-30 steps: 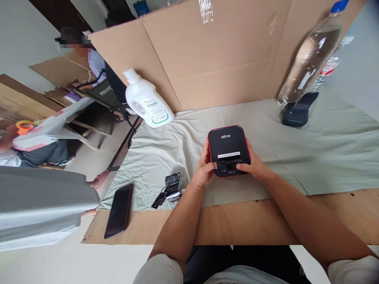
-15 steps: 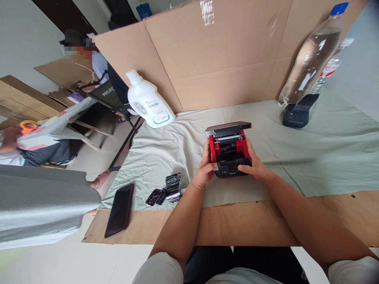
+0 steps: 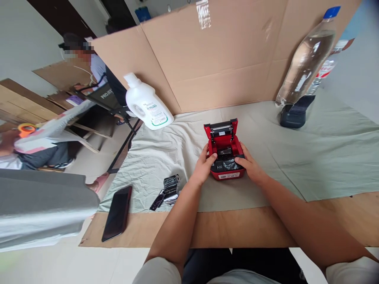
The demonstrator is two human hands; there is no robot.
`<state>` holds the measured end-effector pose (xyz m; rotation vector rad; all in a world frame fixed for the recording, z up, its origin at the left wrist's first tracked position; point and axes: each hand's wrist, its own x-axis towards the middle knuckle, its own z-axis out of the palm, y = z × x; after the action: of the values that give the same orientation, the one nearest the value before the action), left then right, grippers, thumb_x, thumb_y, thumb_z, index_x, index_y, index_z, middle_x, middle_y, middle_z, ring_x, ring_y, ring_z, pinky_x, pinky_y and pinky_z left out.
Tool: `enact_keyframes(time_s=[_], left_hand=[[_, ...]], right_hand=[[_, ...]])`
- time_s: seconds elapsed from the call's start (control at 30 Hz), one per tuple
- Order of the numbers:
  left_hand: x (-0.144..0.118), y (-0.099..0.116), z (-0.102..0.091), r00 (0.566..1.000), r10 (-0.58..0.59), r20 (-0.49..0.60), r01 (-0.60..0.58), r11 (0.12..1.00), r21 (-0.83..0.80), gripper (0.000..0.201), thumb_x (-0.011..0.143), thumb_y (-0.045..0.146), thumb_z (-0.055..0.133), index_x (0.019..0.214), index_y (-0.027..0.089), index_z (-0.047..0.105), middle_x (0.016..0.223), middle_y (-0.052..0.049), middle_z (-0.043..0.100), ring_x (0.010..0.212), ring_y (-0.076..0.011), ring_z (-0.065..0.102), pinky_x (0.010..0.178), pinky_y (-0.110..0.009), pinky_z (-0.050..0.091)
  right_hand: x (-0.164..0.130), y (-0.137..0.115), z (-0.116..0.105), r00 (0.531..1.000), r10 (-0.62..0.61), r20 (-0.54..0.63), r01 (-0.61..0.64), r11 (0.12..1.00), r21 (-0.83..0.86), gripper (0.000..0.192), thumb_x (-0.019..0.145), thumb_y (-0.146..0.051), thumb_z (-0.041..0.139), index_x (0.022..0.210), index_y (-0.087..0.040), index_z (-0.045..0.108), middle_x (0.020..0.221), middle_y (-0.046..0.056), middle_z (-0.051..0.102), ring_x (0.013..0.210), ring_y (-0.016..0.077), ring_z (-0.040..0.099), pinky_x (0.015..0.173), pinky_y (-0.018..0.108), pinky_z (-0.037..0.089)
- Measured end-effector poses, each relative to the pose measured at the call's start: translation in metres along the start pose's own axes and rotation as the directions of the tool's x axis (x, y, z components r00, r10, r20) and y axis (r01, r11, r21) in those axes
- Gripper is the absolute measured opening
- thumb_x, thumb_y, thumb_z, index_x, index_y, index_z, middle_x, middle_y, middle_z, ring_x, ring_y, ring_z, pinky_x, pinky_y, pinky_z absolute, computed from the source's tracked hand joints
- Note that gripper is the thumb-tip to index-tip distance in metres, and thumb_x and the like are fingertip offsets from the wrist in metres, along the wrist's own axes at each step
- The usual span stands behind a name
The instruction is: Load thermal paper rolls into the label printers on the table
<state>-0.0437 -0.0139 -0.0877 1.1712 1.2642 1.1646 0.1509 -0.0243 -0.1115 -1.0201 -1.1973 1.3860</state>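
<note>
A small red and black label printer (image 3: 226, 175) sits on the cloth in front of me, its lid (image 3: 221, 129) raised and a pale sticker on its front. My left hand (image 3: 204, 165) grips its left side, thumb on the black front part. On the right side, my right hand (image 3: 250, 165) holds it the same way, thumb on top. Inside the red body a dark, shiny piece shows; I cannot make out what it is. Left of my left forearm lie a dark roll wrapped in shiny film (image 3: 171, 184) and a thin dark piece (image 3: 157, 200).
A phone (image 3: 117, 213) lies at the table's left front corner. Toward the back stand a white detergent bottle (image 3: 149, 103), a large water bottle (image 3: 308, 63), a smaller bottle (image 3: 324, 73) and a black device (image 3: 293, 114). A cardboard panel (image 3: 225, 55) rises behind. People sit at the left.
Both hands have tilted the printer: its front with the sticker now shows, and the lid's inner side faces me. My view has shifted slightly.
</note>
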Motion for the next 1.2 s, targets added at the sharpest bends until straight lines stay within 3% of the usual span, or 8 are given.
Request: enact_keyframes(time_s=[0.1,0.17,0.4,0.6,0.7,0.93,1.1,1.2], left_hand=[[0.007,0.019,-0.001,0.978,0.19,-0.085,-0.158,0.942,0.295,0.034,0.075,0.027,0.074,0.109,0.023,0.071,0.12,-0.009,0.066,0.12,-0.0306,0.057,0.112,-0.047,0.039],[0.018,0.031,0.003,0.968,0.247,0.049,-0.242,0.859,0.452,0.024,0.073,0.019,0.072,0.096,0.024,0.074,0.108,-0.009,0.07,0.111,-0.0308,0.06,0.11,-0.046,0.04],[0.077,0.036,0.036,0.92,0.046,0.39,-0.279,0.776,0.566,0.022,0.056,0.016,0.078,0.05,0.025,0.06,0.066,-0.006,0.068,0.101,-0.0346,0.065,0.111,-0.044,0.036],[0.072,0.044,0.036,0.864,0.031,0.502,-0.391,0.669,0.632,0.024,0.05,0.003,0.068,0.065,0.022,0.068,0.08,-0.008,0.07,0.099,-0.0353,0.064,0.103,-0.046,0.041],[0.057,0.06,0.024,0.837,0.089,0.54,-0.409,0.757,0.509,0.035,0.051,0.004,0.064,0.082,0.019,0.07,0.09,-0.006,0.069,0.093,-0.0292,0.064,0.095,-0.043,0.047],[0.039,0.114,-0.088,0.786,-0.178,0.592,-0.111,0.901,0.419,0.046,0.058,0.021,0.076,0.103,0.015,0.069,0.095,-0.005,0.07,0.082,-0.0186,0.063,0.079,-0.033,0.051],[0.042,0.11,-0.197,0.811,-0.536,0.234,0.129,0.555,0.822,0.051,0.052,0.027,0.074,0.102,0.017,0.071,0.096,-0.005,0.073,0.095,-0.0267,0.066,0.084,-0.034,0.052],[0.038,0.078,-0.228,0.813,-0.582,0.004,0.197,0.282,0.939,0.051,0.048,0.021,0.069,0.099,0.017,0.071,0.097,-0.006,0.075,0.099,-0.0295,0.067,0.088,-0.035,0.052]], right_hand=[[0.001,0.002,0.001,1.0,-0.004,-0.01,0.004,1.0,0.01,0.089,0.081,-0.048,0.064,0.158,-0.03,0.024,0.155,0.001,0.046,0.146,0.0273,0.038,0.124,0.051,0.026],[0.001,0.004,0.002,1.0,-0.011,-0.027,0.012,1.0,0.01,0.089,0.079,-0.047,0.064,0.158,-0.028,0.025,0.155,0.001,0.046,0.146,0.0274,0.036,0.124,0.05,0.025],[0.004,0.008,0.002,0.998,-0.028,-0.065,0.027,1.0,-0.007,0.088,0.077,-0.051,0.066,0.155,-0.029,0.031,0.157,0.001,0.041,0.149,0.027,0.031,0.126,0.047,0.02],[0.0,0.011,0.0,0.98,-0.164,-0.112,0.149,0.98,-0.129,0.083,0.082,-0.073,0.056,0.15,-0.028,0.04,0.159,0.005,0.038,0.15,0.0303,0.028,0.126,0.048,0.019],[-0.003,0.016,-0.003,0.952,-0.274,-0.135,0.243,0.948,-0.205,0.079,0.085,-0.077,0.048,0.149,-0.031,0.041,0.159,0.005,0.038,0.149,0.0311,0.029,0.126,0.05,0.019],[0.003,0.03,-0.005,0.882,-0.422,-0.208,0.344,0.88,-0.327,0.071,0.091,-0.074,0.039,0.14,-0.022,0.051,0.144,0.014,0.052,0.137,0.0344,0.045,0.117,0.06,0.033],[0.004,0.033,-0.005,0.879,-0.433,-0.198,0.354,0.873,-0.336,0.065,0.094,-0.071,0.035,0.137,-0.026,0.053,0.144,0.011,0.054,0.137,0.0318,0.047,0.118,0.058,0.033],[0.003,0.033,-0.006,0.88,-0.434,-0.193,0.35,0.868,-0.352,0.064,0.095,-0.07,0.035,0.138,-0.025,0.052,0.144,0.011,0.055,0.137,0.032,0.047,0.117,0.059,0.034]])
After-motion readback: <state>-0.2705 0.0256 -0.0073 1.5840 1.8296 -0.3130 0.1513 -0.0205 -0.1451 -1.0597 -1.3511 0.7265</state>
